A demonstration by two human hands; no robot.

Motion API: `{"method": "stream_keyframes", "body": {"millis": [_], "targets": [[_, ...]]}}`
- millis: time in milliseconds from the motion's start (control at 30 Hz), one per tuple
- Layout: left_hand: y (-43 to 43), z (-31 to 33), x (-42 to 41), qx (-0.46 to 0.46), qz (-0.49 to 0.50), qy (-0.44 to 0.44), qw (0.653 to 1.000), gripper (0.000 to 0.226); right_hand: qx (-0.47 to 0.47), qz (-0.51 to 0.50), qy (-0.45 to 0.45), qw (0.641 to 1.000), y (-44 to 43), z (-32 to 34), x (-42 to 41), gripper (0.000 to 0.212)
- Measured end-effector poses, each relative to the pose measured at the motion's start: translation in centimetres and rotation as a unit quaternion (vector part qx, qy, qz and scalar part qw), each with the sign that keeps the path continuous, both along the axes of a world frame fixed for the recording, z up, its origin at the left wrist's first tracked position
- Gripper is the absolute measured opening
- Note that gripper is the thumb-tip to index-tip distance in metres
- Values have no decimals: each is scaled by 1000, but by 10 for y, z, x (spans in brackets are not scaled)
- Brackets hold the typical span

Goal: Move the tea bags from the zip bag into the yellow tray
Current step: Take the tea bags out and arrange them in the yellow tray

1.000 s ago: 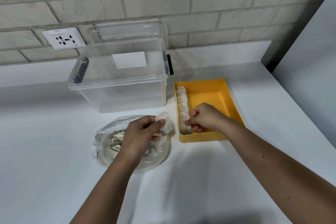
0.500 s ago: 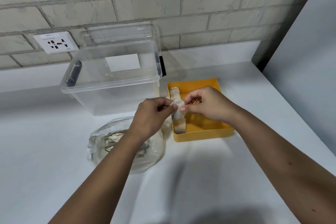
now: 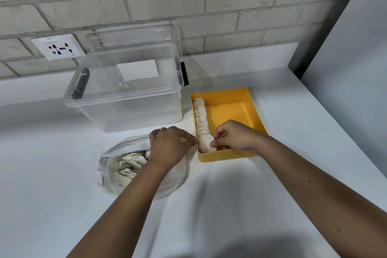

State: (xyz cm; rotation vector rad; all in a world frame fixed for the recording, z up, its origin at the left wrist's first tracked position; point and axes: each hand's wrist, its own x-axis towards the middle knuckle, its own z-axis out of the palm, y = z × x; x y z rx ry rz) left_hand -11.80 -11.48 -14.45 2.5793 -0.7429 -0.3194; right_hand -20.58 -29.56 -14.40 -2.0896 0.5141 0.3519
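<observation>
Once left hand point(image 3: 170, 146) released | tea bag point(image 3: 206, 143) lowered into yellow tray point(image 3: 226, 156)

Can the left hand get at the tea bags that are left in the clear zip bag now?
Probably yes. The left hand hovers just over the clear plastic zip bag, whose mouth seems open, and the pale paper tea bags lie close beside it. Nothing stands between them.

One yellow tray point(image 3: 228, 156), one zip bag point(image 3: 111, 165), one bin point(image 3: 125, 111).
</observation>
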Motion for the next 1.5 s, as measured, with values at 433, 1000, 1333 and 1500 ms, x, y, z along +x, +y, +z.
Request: {"method": "stream_keyframes", "body": {"millis": [433,1000,1333,1500], "targets": [[0,-3,-1,-16,0,15,1000,24,-15,-41,18,999,3,-9,12,24],[96,59,10,-269,73,72,958,4,-98,-50,-207,972,59,49,7,17],[146,20,3,-148,73,-39,985,8,-90,32,-185,978,134,22,22,11],[147,5,2,-83,22,-147,985,19,-251,32,-149,956,150,0,40,21]]}}
